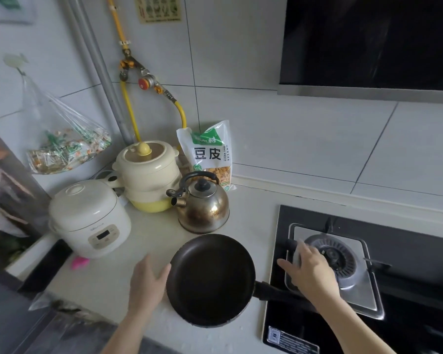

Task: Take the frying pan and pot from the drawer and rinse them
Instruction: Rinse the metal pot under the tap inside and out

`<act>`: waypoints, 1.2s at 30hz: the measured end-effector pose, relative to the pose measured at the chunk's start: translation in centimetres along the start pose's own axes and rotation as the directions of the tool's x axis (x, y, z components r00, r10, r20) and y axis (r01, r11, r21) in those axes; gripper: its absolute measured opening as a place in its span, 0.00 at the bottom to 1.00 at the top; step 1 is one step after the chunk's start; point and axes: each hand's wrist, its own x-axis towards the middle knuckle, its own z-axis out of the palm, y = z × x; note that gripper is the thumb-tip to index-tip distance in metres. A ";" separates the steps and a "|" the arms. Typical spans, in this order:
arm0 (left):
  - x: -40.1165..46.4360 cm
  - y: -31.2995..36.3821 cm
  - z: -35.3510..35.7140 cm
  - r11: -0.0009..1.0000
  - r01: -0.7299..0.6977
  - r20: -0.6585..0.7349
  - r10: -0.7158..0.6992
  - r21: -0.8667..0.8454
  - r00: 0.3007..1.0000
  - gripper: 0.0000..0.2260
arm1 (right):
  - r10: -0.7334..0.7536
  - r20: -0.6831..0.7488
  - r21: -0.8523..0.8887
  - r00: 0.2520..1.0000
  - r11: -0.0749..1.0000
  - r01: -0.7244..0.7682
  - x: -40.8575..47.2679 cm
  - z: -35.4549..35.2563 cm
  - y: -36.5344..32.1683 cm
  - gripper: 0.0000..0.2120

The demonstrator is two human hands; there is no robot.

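Frying pan (211,279), dark, empty, resting on counter (108,277) beside hob (404,251); left hand (147,282) flat-fingered at its rim, seemingly steadying; right hand (311,270) relaxed, empty, above burner.

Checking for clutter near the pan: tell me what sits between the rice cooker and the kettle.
Head view: between the rice cooker and the kettle stands the cream and yellow lidded pot, set slightly behind them; nearer the frying pan, only bare counter.
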 end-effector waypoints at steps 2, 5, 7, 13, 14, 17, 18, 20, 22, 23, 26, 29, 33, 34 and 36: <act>-0.9 2.3 -0.5 0.991 -0.032 -0.183 0.057 0.133 0.982 0.33 | 0.090 -0.163 -0.036 0.983 0.995 -0.097 -0.2 -3.1 1.4 0.36; -2.4 6.9 -1.1 0.953 -0.063 -0.296 0.155 0.296 0.943 0.36 | 0.206 -0.323 -0.081 0.924 0.966 -0.244 -0.9 -7.3 4.1 0.35; -3.3 10.5 -1.6 0.909 -0.133 -0.266 0.251 0.395 0.931 0.37 | 0.261 -0.390 -0.081 0.883 0.945 -0.315 -1.9 -10.1 5.8 0.35; -6.3 21.7 -1.8 0.840 -0.349 -0.219 0.465 0.416 0.858 0.35 | 0.379 -0.576 0.020 0.724 0.892 -0.451 -7.4 -18.7 10.8 0.32; -7.1 23.2 -1.4 0.837 -0.384 -0.225 0.491 0.390 0.842 0.35 | 0.405 -0.593 0.044 0.696 0.879 -0.474 -8.6 -19.9 12.0 0.32; -10.6 27.5 0.4 0.835 -0.442 -0.170 0.512 0.329 0.842 0.36 | 0.490 -0.622 0.135 0.610 0.836 -0.533 -13.0 -23.7 15.9 0.33; -12.2 28.8 1.1 0.825 -0.469 -0.155 0.533 0.315 0.832 0.36 | 0.518 -0.628 0.178 0.581 0.822 -0.541 -14.6 -24.9 17.4 0.34; -15.6 31.3 2.7 0.795 -0.530 -0.120 0.581 0.296 0.805 0.36 | 0.559 -0.646 0.254 0.520 0.800 -0.544 -18.0 -27.1 20.6 0.35; -19.5 33.7 4.5 0.760 -0.583 -0.077 0.625 0.288 0.777 0.36 | 0.574 -0.676 0.269 0.463 0.777 -0.570 -21.7 -29.1 24.1 0.35; -21.5 34.9 5.6 0.745 -0.608 -0.064 0.645 0.274 0.761 0.36 | 0.577 -0.692 0.263 0.434 0.762 -0.592 -23.5 -30.1 25.9 0.35; -28.0 38.0 9.2 0.713 -0.670 -0.019 0.688 0.206 0.726 0.34 | 0.594 -0.722 0.256 0.356 0.706 -0.660 -29.3 -33.1 31.0 0.33; -35.2 41.0 13.0 0.648 -0.743 0.027 0.750 0.171 0.660 0.34 | 0.611 -0.736 0.243 0.292 0.640 -0.729 -35.5 -36.0 35.8 0.30; -45.2 44.9 18.1 0.548 -0.832 0.115 0.825 0.084 0.554 0.34 | 0.625 -0.761 0.265 0.174 0.545 -0.796 -43.7 -38.9 41.9 0.32; -47.6 45.8 19.3 0.514 -0.856 0.129 0.846 0.058 0.517 0.34 | 0.627 -0.766 0.277 0.143 0.522 -0.807 -45.6 -39.4 43.2 0.34; -52.4 47.7 21.7 0.441 -0.898 0.159 0.886 0.007 0.436 0.33 | 0.630 -0.773 0.298 0.076 0.465 -0.833 -49.4 -40.2 45.7 0.37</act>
